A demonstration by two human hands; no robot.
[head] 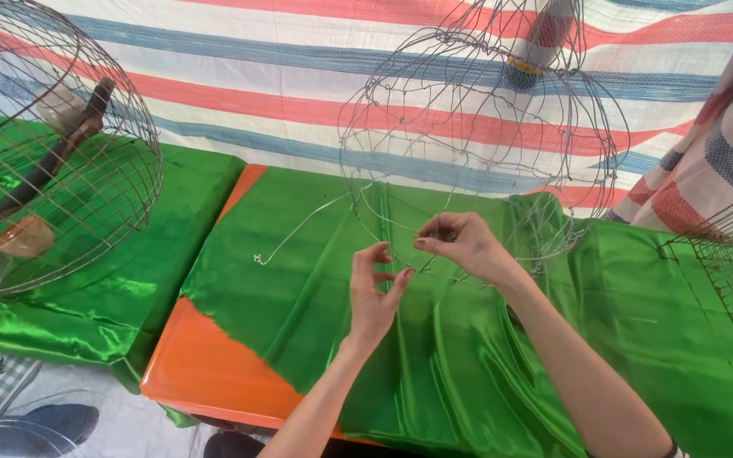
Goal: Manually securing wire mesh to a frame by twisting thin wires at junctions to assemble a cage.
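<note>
Green satin cloth (pixel 468 356) covers an orange table (pixel 205 369), whose bare near-left corner and left edge show past the fabric's ragged border. Two bare forearms rise from the bottom of the frame over this cloth. The left hand (pixel 373 293) stands palm inward with fingers spread and slightly curled, its thumb and forefinger tips close to a thin wire but not clearly closed on it; whether it grips cannot be told. The right hand (pixel 467 244), just beside and slightly higher, bends at the wrist and pinches a strand at the lower rim of the half-built wire basket frame (pixel 477 136), which stands upright on the table directly behind both hands. One loose wire end (pixel 299 233) trails left from that frame across the cloth, ending in a small curl; the cloth around it lies open. Three wire pieces are in view: this open frame, one finished round mesh cage (pixel 61 153) at far left on a second green cloth, with a dark stick inside, and one flat wire grid panel (pixel 731 271) at the right edge. Behind everything hangs a red, white and blue striped tarpaulin (pixel 282 76).
</note>
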